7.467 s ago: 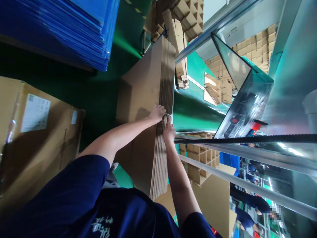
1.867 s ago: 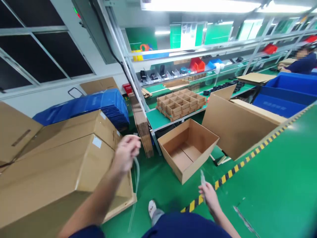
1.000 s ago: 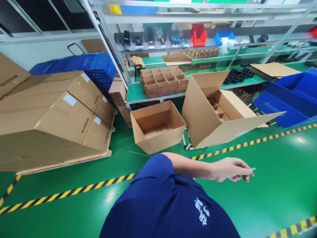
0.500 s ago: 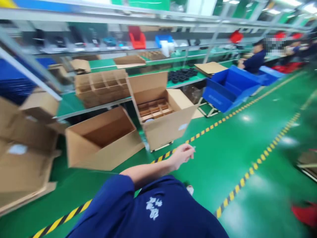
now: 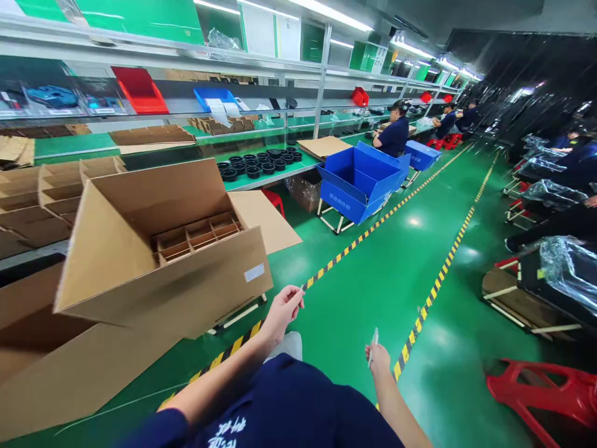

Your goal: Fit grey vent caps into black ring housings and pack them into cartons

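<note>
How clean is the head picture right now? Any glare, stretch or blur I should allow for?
Head view: ceiling lamps glare and leave bright spots on the green floor; wide-angle stretch toward the edges, plain in the open carton; the upper-right background is dark; left hand and right hand fairly clear.

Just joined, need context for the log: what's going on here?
A person stands on the green floor beside a workbench. The left hand pinches a small pale piece; the right hand grips a pale strip. Exactly what they are is unclear. Neither hand touches the open cardboard box on the left, which has dividers inside. Black round parts sit on the bench, and a co-worker is farther along it.
</note>
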The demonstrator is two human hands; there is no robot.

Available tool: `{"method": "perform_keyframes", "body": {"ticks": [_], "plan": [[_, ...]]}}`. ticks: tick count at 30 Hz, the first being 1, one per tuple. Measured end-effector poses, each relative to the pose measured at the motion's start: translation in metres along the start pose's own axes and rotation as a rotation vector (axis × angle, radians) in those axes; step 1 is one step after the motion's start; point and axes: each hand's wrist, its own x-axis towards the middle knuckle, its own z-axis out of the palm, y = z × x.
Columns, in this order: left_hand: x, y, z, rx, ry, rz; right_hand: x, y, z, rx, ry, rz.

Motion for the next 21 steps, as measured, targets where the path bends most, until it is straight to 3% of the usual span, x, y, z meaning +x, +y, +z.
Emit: {"method": "perform_keyframes", "body": {"ticks": [4,8,12,15,18,21], "plan": [[0.08,-0.005,0.009,0.013,0.108,0.009,0.076,-0.082,0.077,0.04,-0.078,-0.063],[0.191,0.005,0.021,-0.029,0.19,-0.024,0.126,-0.152,0.129,0.017,-0.204,-0.109],[0.304,0.051,0.054,-0.105,0.127,0.006,0.17,-0.216,0.139,-0.097,-0.206,-0.044],[0.374,0.094,0.076,-0.161,0.09,0.04,0.201,-0.273,0.141,-0.176,-0.164,-0.007],[0.427,0.128,0.083,-0.203,0.089,0.043,0.231,-0.332,0.162,-0.251,-0.151,0.021],[0.457,0.146,0.074,-0.236,0.148,0.054,0.256,-0.391,0.208,-0.326,-0.21,0.029]]}}
